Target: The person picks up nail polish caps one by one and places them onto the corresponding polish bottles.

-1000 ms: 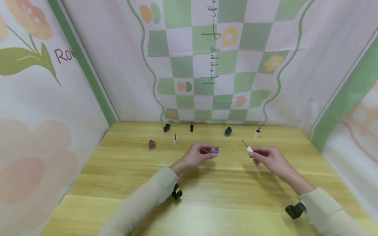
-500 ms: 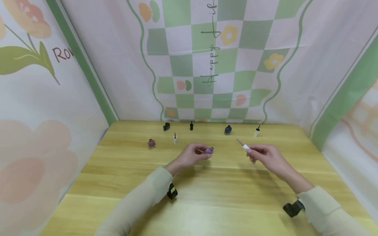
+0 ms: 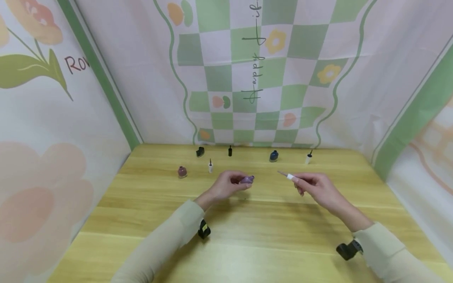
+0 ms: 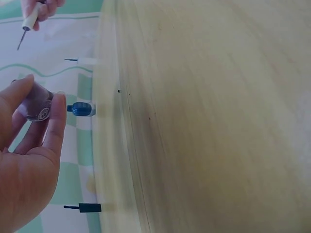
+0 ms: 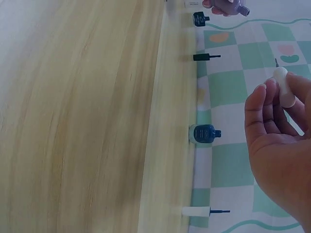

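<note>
My left hand pinches a small purple nail polish bottle, uncapped and tilted with its neck to the right. In the left wrist view the round label on the bottle faces the camera between thumb and fingers. My right hand pinches the white cap of a nail polish brush, whose thin brush points left toward the bottle. A hand's breadth or so parts brush tip and bottle neck. In the right wrist view the white cap sits between thumb and fingertips.
On the wooden table stand uncapped polish bottles: mauve, dark green-black and blue. Brush caps stand upright among them: white, black and another white. A patterned curtain hangs behind the table.
My left hand has drawn the purple bottle a little to the left. My right hand has also shifted slightly left, and the brush has tipped flatter.
</note>
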### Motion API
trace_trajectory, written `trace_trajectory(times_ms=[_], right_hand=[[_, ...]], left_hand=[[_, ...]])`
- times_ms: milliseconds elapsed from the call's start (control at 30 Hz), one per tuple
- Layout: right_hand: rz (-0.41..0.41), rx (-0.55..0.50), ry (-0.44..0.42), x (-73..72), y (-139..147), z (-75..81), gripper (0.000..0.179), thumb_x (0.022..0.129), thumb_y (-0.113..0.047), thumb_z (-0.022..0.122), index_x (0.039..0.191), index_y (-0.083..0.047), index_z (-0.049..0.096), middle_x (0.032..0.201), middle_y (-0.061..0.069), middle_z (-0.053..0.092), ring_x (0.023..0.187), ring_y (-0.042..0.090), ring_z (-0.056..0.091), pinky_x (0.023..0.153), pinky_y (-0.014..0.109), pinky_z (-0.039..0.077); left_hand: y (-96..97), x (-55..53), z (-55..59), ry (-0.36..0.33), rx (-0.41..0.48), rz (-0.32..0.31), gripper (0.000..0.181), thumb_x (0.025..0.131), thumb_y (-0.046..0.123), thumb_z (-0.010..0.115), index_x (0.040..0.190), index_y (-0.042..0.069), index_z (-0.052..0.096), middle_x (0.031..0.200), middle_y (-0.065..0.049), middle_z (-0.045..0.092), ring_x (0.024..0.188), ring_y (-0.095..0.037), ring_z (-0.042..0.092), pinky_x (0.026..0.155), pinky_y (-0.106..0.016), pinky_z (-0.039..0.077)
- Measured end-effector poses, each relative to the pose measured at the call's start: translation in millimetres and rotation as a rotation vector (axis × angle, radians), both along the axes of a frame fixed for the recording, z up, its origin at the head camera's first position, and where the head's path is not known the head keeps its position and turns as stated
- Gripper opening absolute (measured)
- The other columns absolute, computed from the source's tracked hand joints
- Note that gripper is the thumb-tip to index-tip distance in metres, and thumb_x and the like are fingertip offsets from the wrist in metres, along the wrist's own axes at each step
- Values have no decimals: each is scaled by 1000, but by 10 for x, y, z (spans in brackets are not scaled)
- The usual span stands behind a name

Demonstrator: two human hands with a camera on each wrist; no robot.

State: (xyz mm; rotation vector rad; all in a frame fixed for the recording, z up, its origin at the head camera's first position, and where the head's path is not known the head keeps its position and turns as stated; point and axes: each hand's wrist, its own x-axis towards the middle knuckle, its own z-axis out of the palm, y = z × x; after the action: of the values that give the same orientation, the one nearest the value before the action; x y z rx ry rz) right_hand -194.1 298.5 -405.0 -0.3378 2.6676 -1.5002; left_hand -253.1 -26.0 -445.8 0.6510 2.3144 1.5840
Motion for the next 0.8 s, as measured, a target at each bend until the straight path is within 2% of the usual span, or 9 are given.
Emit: trace_trajectory(times_ms=[133, 267, 433, 633, 800], right_hand=[[8, 6, 2, 6, -33, 14, 40, 105, -37, 58, 122, -3, 69, 91, 20, 66, 67, 28, 54, 49, 31, 39], [16, -2, -5, 15, -65, 30, 40, 105, -38, 58, 123, -3, 69, 91, 21, 65, 63, 26, 48, 48, 29, 39], [32, -23, -12, 16, -111, 52, 40, 106, -35, 57, 126, -1, 67, 88, 15, 65, 63, 28, 47, 48, 31, 38], [45, -58, -19, -8, -179, 106, 41, 107, -32, 57, 131, 1, 64, 90, 11, 65, 75, 20, 59, 55, 30, 44], [41, -55, -17, -27, -244, 132, 37, 106, -30, 59, 127, -2, 66, 92, 12, 66, 80, 24, 63, 64, 30, 52]], left_hand=[[-6, 14, 3, 7, -1, -7, 32, 93, 29, 77, 121, 15, 73, 106, 2, 70, 92, -16, 63, 80, -30, 55], [-6, 24, -14, 25, 3, -24, 28, 93, 26, 77, 118, 15, 74, 106, 2, 70, 92, -15, 63, 80, -29, 56], [12, 27, -48, 33, 4, -42, 24, 93, 25, 78, 115, 16, 75, 105, 3, 70, 91, -14, 64, 80, -28, 56], [24, 26, -42, 16, 12, -47, 26, 93, 24, 78, 117, 15, 75, 106, 2, 70, 92, -15, 64, 80, -30, 56], [29, 43, -22, -3, 28, -49, 27, 93, 23, 77, 118, 14, 74, 107, 0, 69, 92, -16, 63, 79, -30, 57]])
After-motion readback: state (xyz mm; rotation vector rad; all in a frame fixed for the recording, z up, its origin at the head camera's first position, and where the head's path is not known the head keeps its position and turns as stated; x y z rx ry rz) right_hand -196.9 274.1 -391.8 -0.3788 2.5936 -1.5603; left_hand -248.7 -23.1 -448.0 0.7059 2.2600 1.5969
